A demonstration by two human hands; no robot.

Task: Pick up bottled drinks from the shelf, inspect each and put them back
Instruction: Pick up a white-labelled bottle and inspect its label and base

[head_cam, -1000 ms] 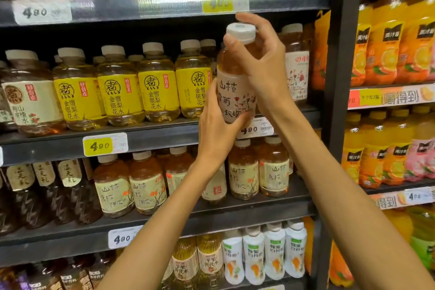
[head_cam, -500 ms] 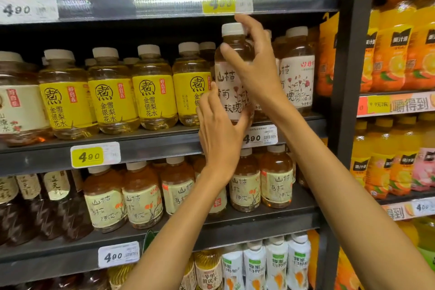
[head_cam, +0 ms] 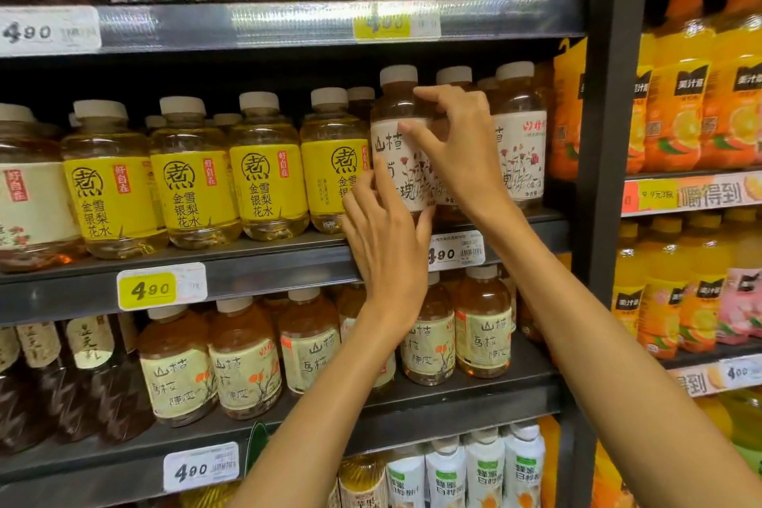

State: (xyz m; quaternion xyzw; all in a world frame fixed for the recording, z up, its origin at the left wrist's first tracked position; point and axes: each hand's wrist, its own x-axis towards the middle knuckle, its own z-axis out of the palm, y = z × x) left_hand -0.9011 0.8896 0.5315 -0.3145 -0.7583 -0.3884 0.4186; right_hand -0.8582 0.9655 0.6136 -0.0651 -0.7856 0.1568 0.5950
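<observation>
Lighting: bright, even, from overhead. Glare: white streaks on the plastic shelf strip (head_cam: pixel 313 19) at 12 o'clock, washing out the yellow price tag (head_cam: pixel 381 26). Shadow: deep under each shelf, behind the bottle rows. Focus: soft throughout; labels smeared. Distortion: wide-angle bowing at 3 and 9 o'clock.

yellow price tag (head_cam: pixel 161 287) "490", held bottle (head_cam: pixel 398 144) label "山楂"

I see a dark grey metal shelving unit (head_cam: pixel 255 280) with tiered boards edged by clear strips holding price tags (head_cam: pixel 150 289), a dark upright post (head_cam: pixel 610 136) dividing it from a neighbouring bay (head_cam: pixel 692 194) on the right, all under even indoor light.
</observation>
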